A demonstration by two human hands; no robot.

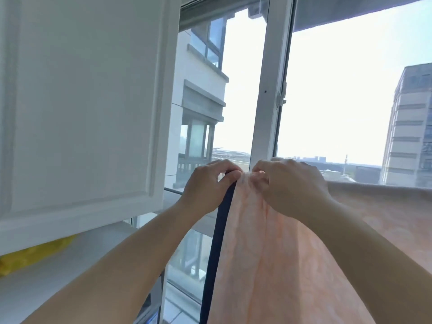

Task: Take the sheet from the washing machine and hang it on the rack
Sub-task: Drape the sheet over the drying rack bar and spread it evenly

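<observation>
Two hands meet at one gathered point of the peach sheet [268, 253], raised in front of the window frame [266, 90]. Your left hand [205, 185] pinches the navy-bound edge [217, 242]; your right hand [287, 185] grips the bunched cloth just beside it, almost touching. From that point the sheet hangs straight down, its long fall toward you, while a further stretch runs level to the right, apparently draped over a rail that is hidden under the cloth. Any spreading would likely go leftward, so your left hand is the nearer. No washing machine in view. White cabinet door [81, 101] at left; below it a shelf [70, 265] holding something yellow [35, 256], blurred.
</observation>
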